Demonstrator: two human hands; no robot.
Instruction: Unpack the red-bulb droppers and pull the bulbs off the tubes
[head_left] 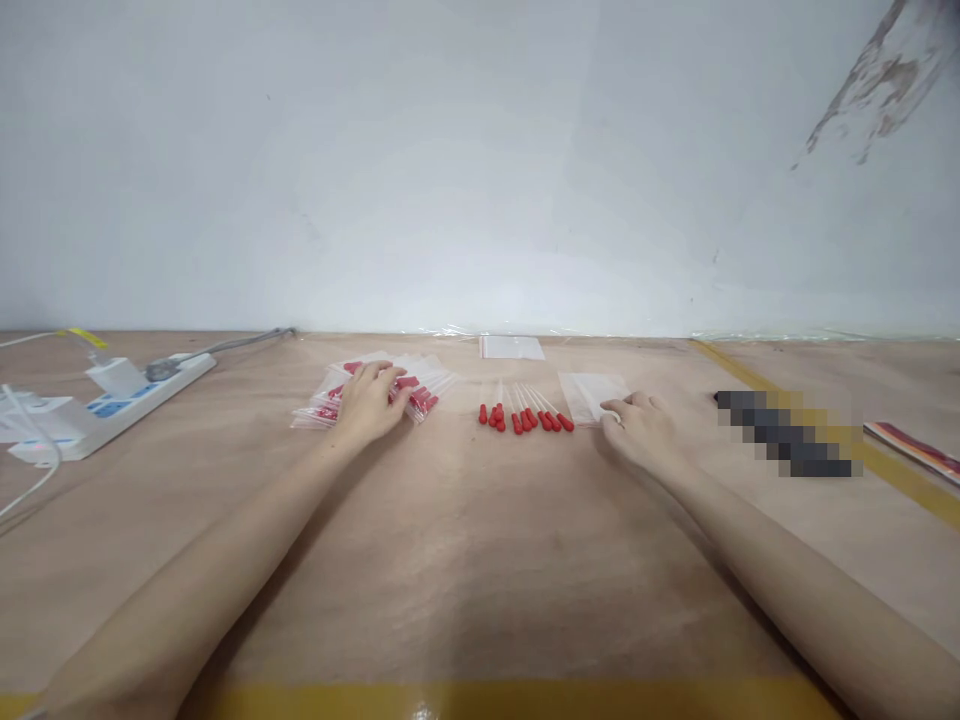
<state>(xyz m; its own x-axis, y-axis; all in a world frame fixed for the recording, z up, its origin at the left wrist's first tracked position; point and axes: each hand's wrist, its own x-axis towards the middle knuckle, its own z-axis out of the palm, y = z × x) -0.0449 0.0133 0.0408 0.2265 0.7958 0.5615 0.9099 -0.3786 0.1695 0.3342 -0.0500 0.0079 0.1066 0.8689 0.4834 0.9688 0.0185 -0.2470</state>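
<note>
My left hand (370,405) rests on a loose pile of clear plastic bags (427,385) that hold droppers with red bulbs. Its fingers are spread and curve over the top bags, hiding part of the pile. On the other side, my right hand (641,430) has thumb and forefinger closed at the lower right edge of a flat clear bag (589,395). Between the hands lie several loose droppers (525,418), red bulbs towards me and thin clear stems pointing to the wall.
A small flat white bag (512,348) lies near the wall. At left stands a white power strip (150,405) with plugged-in chargers and cables. A blurred dark object (787,435) lies at right, near yellow tape (915,488) and a striped strip (911,450).
</note>
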